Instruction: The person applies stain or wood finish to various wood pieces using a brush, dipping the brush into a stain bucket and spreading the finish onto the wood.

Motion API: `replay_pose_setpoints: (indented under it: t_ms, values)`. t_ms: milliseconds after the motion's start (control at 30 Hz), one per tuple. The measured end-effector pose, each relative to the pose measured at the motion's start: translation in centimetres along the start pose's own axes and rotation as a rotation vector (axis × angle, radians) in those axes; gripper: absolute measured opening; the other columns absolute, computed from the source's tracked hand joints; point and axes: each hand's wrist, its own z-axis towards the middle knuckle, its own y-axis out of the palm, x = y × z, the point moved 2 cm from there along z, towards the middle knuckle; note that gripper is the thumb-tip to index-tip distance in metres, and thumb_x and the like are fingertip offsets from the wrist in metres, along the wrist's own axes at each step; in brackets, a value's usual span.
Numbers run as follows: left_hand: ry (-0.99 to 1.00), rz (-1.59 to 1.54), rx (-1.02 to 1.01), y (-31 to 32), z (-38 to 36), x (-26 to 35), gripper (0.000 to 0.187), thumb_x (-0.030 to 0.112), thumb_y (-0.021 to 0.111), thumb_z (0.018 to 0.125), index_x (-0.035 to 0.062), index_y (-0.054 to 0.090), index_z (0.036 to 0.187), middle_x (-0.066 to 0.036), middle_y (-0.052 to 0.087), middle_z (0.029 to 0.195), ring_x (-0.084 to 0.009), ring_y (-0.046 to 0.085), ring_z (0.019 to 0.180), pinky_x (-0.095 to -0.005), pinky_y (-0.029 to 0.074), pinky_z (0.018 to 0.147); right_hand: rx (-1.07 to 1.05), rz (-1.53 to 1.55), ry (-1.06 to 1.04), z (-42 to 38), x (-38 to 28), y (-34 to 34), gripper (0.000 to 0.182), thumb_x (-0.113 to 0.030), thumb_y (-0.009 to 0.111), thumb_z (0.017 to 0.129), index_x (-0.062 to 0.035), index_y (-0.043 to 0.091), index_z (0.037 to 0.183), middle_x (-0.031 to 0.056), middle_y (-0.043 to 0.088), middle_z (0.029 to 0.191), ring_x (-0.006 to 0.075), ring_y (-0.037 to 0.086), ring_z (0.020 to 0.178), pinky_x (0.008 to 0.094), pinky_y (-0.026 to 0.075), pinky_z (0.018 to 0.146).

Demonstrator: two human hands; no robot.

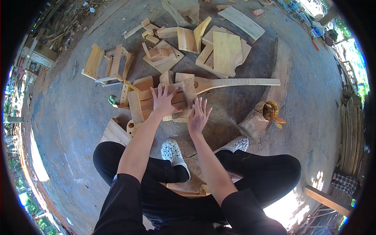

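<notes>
A slatted wooden piece [147,105] with a raised board at each end lies on the floor in front of me. My left hand [163,101] rests palm down across its slats, fingers spread. Beside its right end board [188,90] is my right hand [199,116], fingers stretched out and their tips against or close to the wood. Whether a small thing sits under those fingertips I cannot make out. From behind that end board a long narrow wooden piece [243,82], marked with even crosswise lines, extends to the right.
Small wooden frames [111,64], a square board [227,53] and a pale plank [242,23] lie beyond. At right, a container [270,111] with orange-handled tools stands on a wooden block [253,124]. My white clogs [172,152] are close below.
</notes>
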Motion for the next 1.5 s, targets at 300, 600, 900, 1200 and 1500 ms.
replay_pose_setpoints:
  t_ms: [300, 600, 900, 1200, 1500]
  values:
    - [-0.044, -0.054, -0.053, -0.3, 0.2, -0.1, 0.115, 0.084, 0.074, 0.070, 0.0385, 0.031, 0.166, -0.016, 0.018, 0.175, -0.0477, 0.007, 0.161, -0.0756, -0.004, 0.123, -0.190, -0.037, -0.024, 11.1, -2.0, 4.5, 0.037, -0.018, 0.053, 0.106, -0.0103, 0.063, 0.141, 0.0129, 0.063, 0.148, 0.0385, 0.054, 0.141, 0.0637, 0.028, 0.122]
    - [-0.038, -0.014, -0.011, 0.6, 0.3, 0.3, 0.115, 0.085, 0.072, 0.069, 0.0387, 0.030, 0.166, -0.015, 0.018, 0.176, -0.0468, 0.004, 0.161, -0.0762, -0.005, 0.122, -0.094, 0.011, -0.060, 3.4, -0.2, 0.5, 0.040, -0.019, 0.057, 0.105, -0.0112, 0.063, 0.143, 0.0098, 0.063, 0.149, 0.0373, 0.053, 0.143, 0.0631, 0.027, 0.123]
    - [-0.070, -0.049, -0.021, 1.1, 0.3, 1.3, 0.114, 0.083, 0.075, 0.070, 0.0387, 0.031, 0.166, -0.016, 0.016, 0.176, -0.0467, 0.006, 0.161, -0.0784, -0.002, 0.121, -0.114, -0.055, -0.087, 6.2, -0.4, 1.7, 0.041, -0.016, 0.059, 0.102, -0.0141, 0.063, 0.143, 0.0101, 0.062, 0.150, 0.0406, 0.051, 0.143, 0.0665, 0.026, 0.122]
    - [-0.108, -0.154, -0.082, 1.8, 0.2, 1.4, 0.113, 0.073, 0.082, 0.071, 0.0452, 0.027, 0.166, -0.016, 0.015, 0.176, -0.0440, 0.009, 0.162, -0.0812, 0.003, 0.119, -0.166, 0.012, -0.217, 10.6, -1.5, 4.9, 0.041, -0.017, 0.057, 0.106, -0.0107, 0.060, 0.146, 0.0174, 0.058, 0.152, 0.0415, 0.052, 0.142, 0.0565, 0.041, 0.117]
    - [-0.123, -0.052, 0.006, 1.5, -0.5, 2.2, 0.112, 0.070, 0.083, 0.071, 0.0412, 0.030, 0.165, -0.015, 0.021, 0.174, -0.0455, 0.012, 0.161, -0.0808, 0.005, 0.120, -0.115, 0.123, -0.187, 1.4, 3.6, 0.1, 0.043, -0.012, 0.056, 0.105, -0.0105, 0.059, 0.147, 0.0188, 0.051, 0.159, 0.0426, 0.043, 0.150, 0.0613, 0.032, 0.122]
